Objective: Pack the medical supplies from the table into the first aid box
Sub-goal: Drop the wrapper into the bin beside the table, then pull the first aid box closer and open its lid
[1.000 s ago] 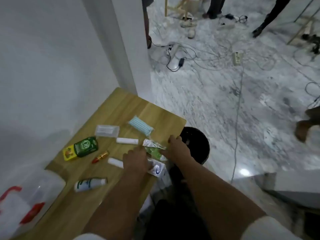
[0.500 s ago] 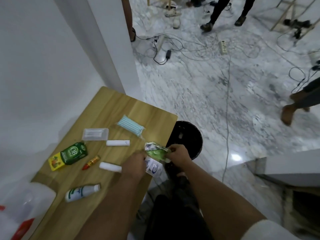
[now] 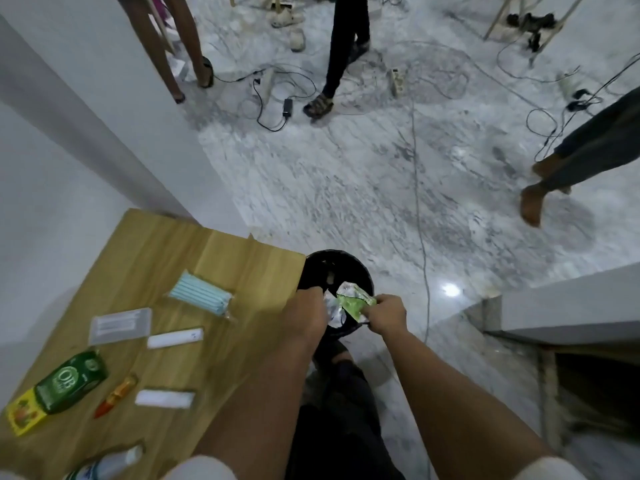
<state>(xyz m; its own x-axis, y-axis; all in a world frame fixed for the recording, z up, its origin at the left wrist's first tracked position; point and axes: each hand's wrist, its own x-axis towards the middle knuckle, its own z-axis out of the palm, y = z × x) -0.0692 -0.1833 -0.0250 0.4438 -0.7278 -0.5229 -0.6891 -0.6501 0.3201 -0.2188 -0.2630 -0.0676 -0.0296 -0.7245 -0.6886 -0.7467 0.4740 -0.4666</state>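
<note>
- Two hands meet at lower centre of the frame, off the right edge of the wooden surface [image 3: 214, 268] and over a black round bin [image 3: 313, 268] on the marble floor; the right hand [image 3: 389, 315] has its grip pinched on a green and white sachet [image 3: 354, 299]; the left hand [image 3: 306, 313] is curled beside it, with crumpled white packets [image 3: 333, 311] between the two hands, and whether its grip is closed on them cannot be told.
- Several supplies lie on the surface at lower left of the frame; a pack of blue face masks [image 3: 201, 295] sits nearest the far edge; a clear flat packet [image 3: 120, 325] lies left of it; a white tube [image 3: 175, 339] lies just below that pair.
- Lower down are a green box [image 3: 71, 382] touching a yellow box [image 3: 25, 412], an orange and red vial [image 3: 116, 398], and a white roll [image 3: 164, 399]; a white bottle [image 3: 104, 465] shows at the bottom edge, blurred.
- Cables [image 3: 419, 209] run over the floor in the upper half; legs of other people stand at top and right.
</note>
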